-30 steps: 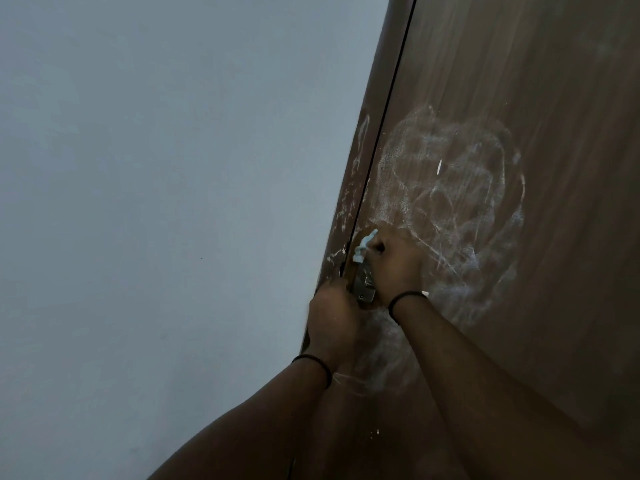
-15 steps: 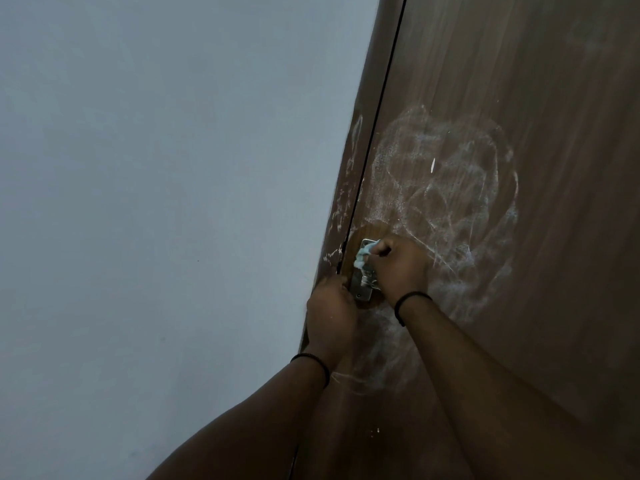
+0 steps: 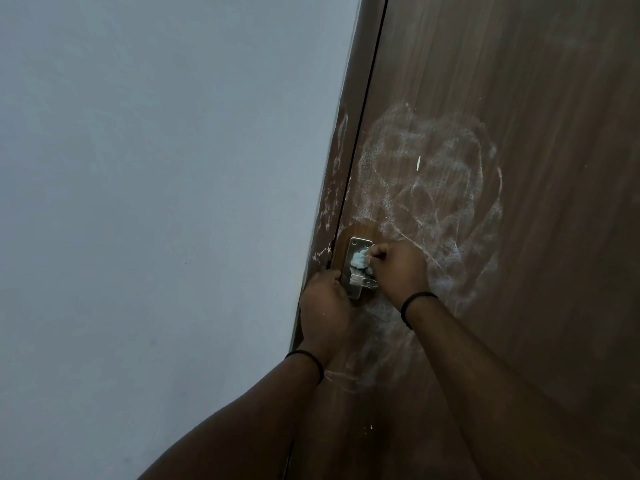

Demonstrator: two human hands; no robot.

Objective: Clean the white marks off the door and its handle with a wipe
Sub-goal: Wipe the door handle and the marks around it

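Right hand curled round a crumpled pale-blue wipe, pressed to the metal handle plate on the brown door; left hand just left of the plate at the door's edge, fingers bent out of sight, grip impossible to tell; white marks smeared above and right of the plate; more on the frame; grey wall left of the plate.

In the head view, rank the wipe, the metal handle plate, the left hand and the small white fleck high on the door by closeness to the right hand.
1. wipe, pinched in the right hand.
2. metal handle plate, just left.
3. left hand, lower left.
4. white fleck, well above.
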